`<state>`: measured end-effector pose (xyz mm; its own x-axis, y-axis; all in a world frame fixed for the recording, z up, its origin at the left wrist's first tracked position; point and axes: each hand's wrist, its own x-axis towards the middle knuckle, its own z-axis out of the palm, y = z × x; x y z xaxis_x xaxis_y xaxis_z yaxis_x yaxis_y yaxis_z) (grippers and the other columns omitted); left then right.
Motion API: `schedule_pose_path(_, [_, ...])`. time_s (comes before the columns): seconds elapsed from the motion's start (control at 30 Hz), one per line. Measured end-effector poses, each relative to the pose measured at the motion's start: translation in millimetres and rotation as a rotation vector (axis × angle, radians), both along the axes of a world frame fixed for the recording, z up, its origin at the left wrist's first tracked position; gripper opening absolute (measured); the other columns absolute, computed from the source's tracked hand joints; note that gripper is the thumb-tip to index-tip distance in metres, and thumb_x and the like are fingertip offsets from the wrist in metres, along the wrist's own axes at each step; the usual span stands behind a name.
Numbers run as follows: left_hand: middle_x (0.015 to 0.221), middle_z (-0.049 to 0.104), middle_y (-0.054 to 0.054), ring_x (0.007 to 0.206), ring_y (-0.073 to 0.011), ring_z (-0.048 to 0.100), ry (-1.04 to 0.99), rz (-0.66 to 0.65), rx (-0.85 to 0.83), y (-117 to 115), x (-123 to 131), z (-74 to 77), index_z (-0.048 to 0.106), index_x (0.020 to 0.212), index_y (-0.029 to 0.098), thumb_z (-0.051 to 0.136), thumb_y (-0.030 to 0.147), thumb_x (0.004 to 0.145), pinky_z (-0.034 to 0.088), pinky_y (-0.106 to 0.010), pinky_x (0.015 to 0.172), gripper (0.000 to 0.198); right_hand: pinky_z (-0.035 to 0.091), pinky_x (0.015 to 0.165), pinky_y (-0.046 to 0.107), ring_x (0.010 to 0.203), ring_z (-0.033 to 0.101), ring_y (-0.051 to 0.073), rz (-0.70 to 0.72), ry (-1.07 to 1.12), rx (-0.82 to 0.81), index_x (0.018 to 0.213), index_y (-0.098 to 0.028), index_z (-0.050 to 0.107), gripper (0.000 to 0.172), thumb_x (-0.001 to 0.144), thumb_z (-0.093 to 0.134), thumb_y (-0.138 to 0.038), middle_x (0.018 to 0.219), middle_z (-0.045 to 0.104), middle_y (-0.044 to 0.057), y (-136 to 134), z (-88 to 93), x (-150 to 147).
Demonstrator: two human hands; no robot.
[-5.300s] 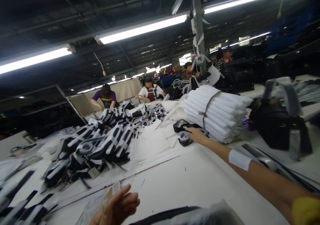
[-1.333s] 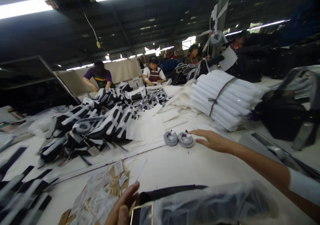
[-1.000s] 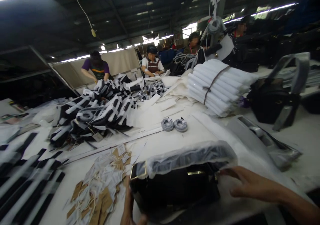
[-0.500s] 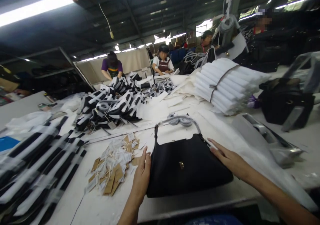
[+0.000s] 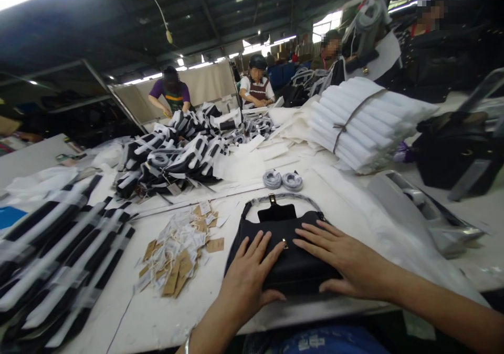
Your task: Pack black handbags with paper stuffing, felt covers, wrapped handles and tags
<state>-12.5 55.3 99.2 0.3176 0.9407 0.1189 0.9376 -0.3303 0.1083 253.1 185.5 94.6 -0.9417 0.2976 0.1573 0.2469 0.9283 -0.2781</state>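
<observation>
A black handbag (image 5: 289, 263) lies flat on the white table (image 5: 165, 312) right in front of me, its flap turned up and its wrapped handle arching behind it. My left hand (image 5: 246, 278) rests flat on the bag's left half with fingers spread. Flat on the right half lies my right hand (image 5: 342, 259), fingers stretched toward the small gold clasp. Two grey rolled straps (image 5: 282, 179) lie just beyond the bag.
A heap of paper tags (image 5: 179, 249) lies left of the bag. Black-and-white wrapped straps (image 5: 51, 259) cover the left side, and more are piled (image 5: 177, 152) further back. A tied bundle of white sheets (image 5: 362, 123) and a black bag (image 5: 452, 152) sit right. Several people work at the far end.
The bag's flap has been turned up. Both hands moved from the bag's edges onto its top and now press flat on it.
</observation>
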Motion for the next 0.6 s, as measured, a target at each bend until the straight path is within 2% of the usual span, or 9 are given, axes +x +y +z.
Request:
schedule_pose_path(0.07, [0.156,0.042,-0.011,0.141,-0.035,0.041,0.029,-0.018,-0.012,4.8,1.7,-8.9,0.033,0.153,0.032,0.082,0.045,0.074,0.041,-0.058,0.111,0.094,0.031,0.118,0.058,0.143,0.037,0.035,0.0,-0.008,-0.012,0.156,-0.032,0.028,0.095,0.076,0.078,-0.031,0.158,0.037,0.008,2.2,-12.8,-2.2])
schedule_pose_path(0.2, [0.151,0.05,-0.004,0.136,-0.0292,0.05,0.097,-0.045,0.062,-1.7,0.0,-43.2,0.035,0.151,0.038,0.06,0.016,0.092,0.045,-0.05,0.109,0.067,0.039,0.114,0.052,0.139,0.046,0.029,-0.009,0.056,0.063,0.153,-0.036,0.035,0.079,0.083,0.057,-0.007,0.151,0.048,0.003,-5.5,-51.0,1.4])
schedule_pose_path(0.3, [0.155,0.044,-0.001,0.141,-0.0274,0.043,0.075,-0.055,0.09,-13.2,-1.4,-60.7,0.033,0.152,0.039,0.051,0.009,0.095,0.042,-0.048,0.111,0.067,0.039,0.115,0.049,0.141,0.043,0.026,-0.023,0.1,0.098,0.154,-0.035,0.034,0.08,0.083,0.045,0.0,0.152,0.047,0.001,-14.3,-76.6,5.9])
schedule_pose_path(0.37, [0.161,0.032,-0.003,0.147,-0.0295,0.032,0.031,-0.07,0.026,-19.2,-0.7,-60.6,0.03,0.153,0.039,0.057,0.015,0.093,0.037,-0.052,0.115,0.07,0.035,0.118,0.049,0.143,0.04,0.025,-0.03,0.126,0.046,0.154,-0.032,0.034,0.087,0.075,0.043,0.001,0.154,0.044,0.002,-17.9,-84.4,8.7])
schedule_pose_path(0.47, [0.167,0.011,-0.007,0.151,-0.0361,0.019,-0.052,-0.102,-0.068,-21.8,6.1,-53.7,0.026,0.154,0.042,0.069,0.035,0.087,0.03,-0.06,0.117,0.08,0.029,0.121,0.05,0.144,0.037,0.025,-0.043,0.137,-0.101,0.153,-0.031,0.037,0.087,0.071,0.049,-0.004,0.155,0.042,0.002,-20.0,-78.6,12.1])
schedule_pose_path(0.53, [0.167,0.005,-0.008,0.151,-0.0376,0.017,-0.105,-0.107,-0.059,-19.4,13.7,-53.9,0.024,0.154,0.044,0.068,0.046,0.087,0.028,-0.063,0.116,0.079,0.028,0.121,0.051,0.143,0.04,0.027,-0.066,0.12,-0.22,0.152,-0.031,0.041,0.077,0.079,0.058,-0.013,0.153,0.045,0.004,-18.9,-65.6,12.5])
schedule_pose_path(0.6, [0.167,0.005,-0.008,0.151,-0.0372,0.018,-0.134,-0.096,-0.026,-15.7,21.1,-59.7,0.025,0.153,0.045,0.065,0.048,0.089,0.028,-0.064,0.116,0.075,0.035,0.118,0.049,0.136,0.049,0.028,-0.093,0.105,-0.343,0.144,-0.03,0.053,0.059,0.086,0.064,-0.027,0.145,0.055,0.005,-14.0,-49.1,8.4])
